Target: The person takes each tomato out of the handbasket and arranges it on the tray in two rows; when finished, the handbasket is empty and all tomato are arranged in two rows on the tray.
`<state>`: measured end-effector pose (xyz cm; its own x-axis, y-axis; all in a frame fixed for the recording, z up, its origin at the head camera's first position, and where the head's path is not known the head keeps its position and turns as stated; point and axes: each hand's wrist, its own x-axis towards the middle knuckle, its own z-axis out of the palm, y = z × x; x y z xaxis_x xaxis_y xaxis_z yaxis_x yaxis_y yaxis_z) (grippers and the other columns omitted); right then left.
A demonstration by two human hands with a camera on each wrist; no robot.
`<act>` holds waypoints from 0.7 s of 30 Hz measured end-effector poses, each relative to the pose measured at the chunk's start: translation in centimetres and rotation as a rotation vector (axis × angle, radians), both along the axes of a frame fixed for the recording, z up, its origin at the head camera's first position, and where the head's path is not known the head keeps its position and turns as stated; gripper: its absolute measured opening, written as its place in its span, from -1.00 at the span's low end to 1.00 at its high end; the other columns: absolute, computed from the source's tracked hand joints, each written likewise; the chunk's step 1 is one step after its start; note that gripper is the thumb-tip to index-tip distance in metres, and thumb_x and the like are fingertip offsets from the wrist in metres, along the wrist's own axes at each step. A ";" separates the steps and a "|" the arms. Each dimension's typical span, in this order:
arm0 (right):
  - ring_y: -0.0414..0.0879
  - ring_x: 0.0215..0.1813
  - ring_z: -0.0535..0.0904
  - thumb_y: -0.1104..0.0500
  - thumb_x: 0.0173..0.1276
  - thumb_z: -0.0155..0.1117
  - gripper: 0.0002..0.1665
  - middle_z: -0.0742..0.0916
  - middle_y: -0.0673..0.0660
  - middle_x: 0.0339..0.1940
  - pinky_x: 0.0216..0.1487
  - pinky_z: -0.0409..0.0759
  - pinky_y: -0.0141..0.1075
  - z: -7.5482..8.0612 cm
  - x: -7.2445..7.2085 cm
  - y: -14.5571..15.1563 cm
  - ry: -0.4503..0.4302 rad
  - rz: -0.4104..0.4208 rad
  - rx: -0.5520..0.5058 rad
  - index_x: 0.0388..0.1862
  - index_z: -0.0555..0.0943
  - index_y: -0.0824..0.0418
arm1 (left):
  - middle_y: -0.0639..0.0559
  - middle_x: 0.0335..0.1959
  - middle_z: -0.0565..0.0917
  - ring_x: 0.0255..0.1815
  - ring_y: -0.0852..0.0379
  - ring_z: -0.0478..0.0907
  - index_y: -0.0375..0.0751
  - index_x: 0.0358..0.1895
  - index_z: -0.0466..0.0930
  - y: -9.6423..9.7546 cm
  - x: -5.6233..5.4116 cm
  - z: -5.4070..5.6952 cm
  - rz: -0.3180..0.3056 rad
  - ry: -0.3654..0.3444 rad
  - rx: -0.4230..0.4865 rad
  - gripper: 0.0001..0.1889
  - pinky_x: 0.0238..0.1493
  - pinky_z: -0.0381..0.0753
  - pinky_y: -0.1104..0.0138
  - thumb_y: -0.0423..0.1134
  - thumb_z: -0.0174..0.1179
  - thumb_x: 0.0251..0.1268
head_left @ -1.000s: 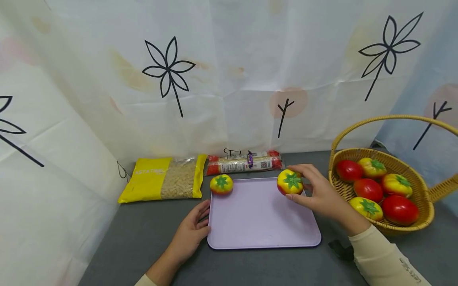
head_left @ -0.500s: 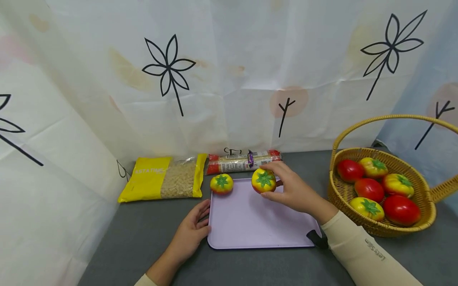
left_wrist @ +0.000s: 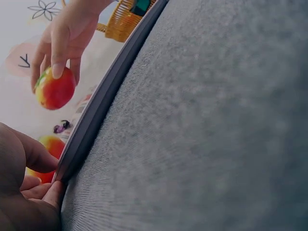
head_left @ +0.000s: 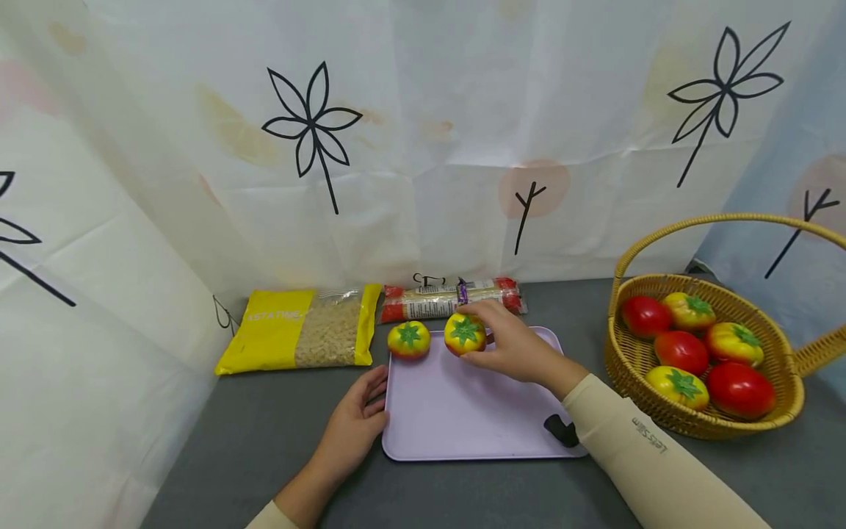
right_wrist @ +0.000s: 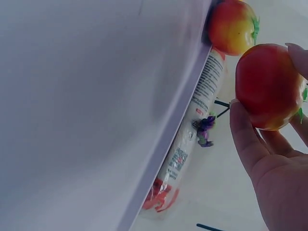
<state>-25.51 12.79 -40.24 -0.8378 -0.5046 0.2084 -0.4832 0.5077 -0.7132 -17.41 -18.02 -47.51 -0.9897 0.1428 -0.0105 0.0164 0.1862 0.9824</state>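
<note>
Held fruit just right of the corner fruit

My right hand, thumb and fingers curved round one red-and-yellow fruit, holds it above the far side of the lilac tray; its match sits leftward, at the far-left corner. My left hand, fingers relaxed, touches the tray's left edge.

The held tomato is round and glossy, yellow around a green star of leaves on top and red over its lower half. The right grip holds it between thumb and fingers, leaves up, in the air over the far part of the tray. The resting tomato, 1 more of the same look, sits leaves up at the tray's far left corner, near the held tomato but apart. The tray, pale lilac, rectangular, round-cornered and low-rimmed, lies flat on the desk; the left grip touches its left rim.
</note>
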 end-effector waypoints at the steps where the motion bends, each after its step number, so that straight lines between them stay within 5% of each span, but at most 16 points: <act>1: 0.16 0.35 0.53 0.17 0.37 0.63 -0.15 0.51 0.25 0.49 0.28 0.70 0.07 0.0 -0.1 -0.2 -0.010 -0.004 0.004 0.58 0.48 0.24 | -0.32 0.62 0.35 0.60 -0.26 0.33 -0.43 0.65 0.25 0.0 -0.1 0.0 0.001 0.001 -0.005 -0.25 0.51 0.41 -0.07 -0.65 0.14 0.38; 21: 0.14 0.37 0.51 0.18 0.41 0.61 -0.16 0.52 0.24 0.46 0.47 0.50 0.11 -1.8 -2.8 -2.3 -0.109 -0.004 0.101 0.60 0.46 0.23 | -0.33 0.62 0.35 0.60 -0.27 0.33 -0.44 0.64 0.25 -0.1 -0.3 0.1 -0.012 0.018 -0.011 -0.26 0.48 0.46 0.02 -0.66 0.15 0.39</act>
<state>-28.26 10.47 -42.01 -0.8545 -0.5154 0.0643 -0.4036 0.5810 -0.7068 -17.70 -18.11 -47.41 -0.9880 0.1542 0.0057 0.0364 0.1966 0.9798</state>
